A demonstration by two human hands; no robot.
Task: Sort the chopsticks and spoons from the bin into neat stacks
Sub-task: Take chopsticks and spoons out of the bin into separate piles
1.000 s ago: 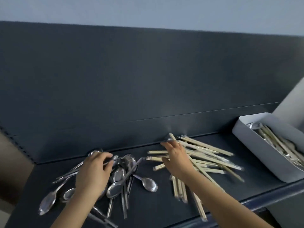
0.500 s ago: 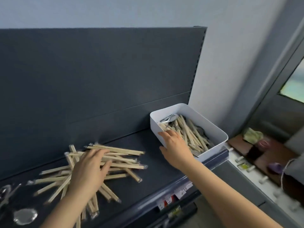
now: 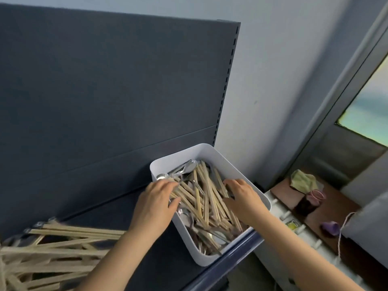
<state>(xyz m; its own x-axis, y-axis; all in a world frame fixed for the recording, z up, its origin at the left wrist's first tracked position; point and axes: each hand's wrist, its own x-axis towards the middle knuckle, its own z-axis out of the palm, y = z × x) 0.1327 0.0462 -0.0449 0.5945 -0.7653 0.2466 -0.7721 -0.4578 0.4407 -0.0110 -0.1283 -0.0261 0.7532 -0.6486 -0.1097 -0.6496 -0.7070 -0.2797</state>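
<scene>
Your left hand clenches pale wooden chopsticks in the white rectangular plastic bin; whether your right hand grasps any cannot be told. Tangled silver metal spoons may lift out and fall.

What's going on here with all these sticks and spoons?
A person is sorting cutlery by hand. Both hands are in the white bin at the right end of a dark shelf; the bin holds a jumble of chopsticks and spoons. The left hand grips a few chopsticks by the bin's left wall. The right hand rests on the chopsticks; whether it grips any is unclear. A loose pile of chopsticks lies on the shelf to the left, not neatly stacked.
</scene>
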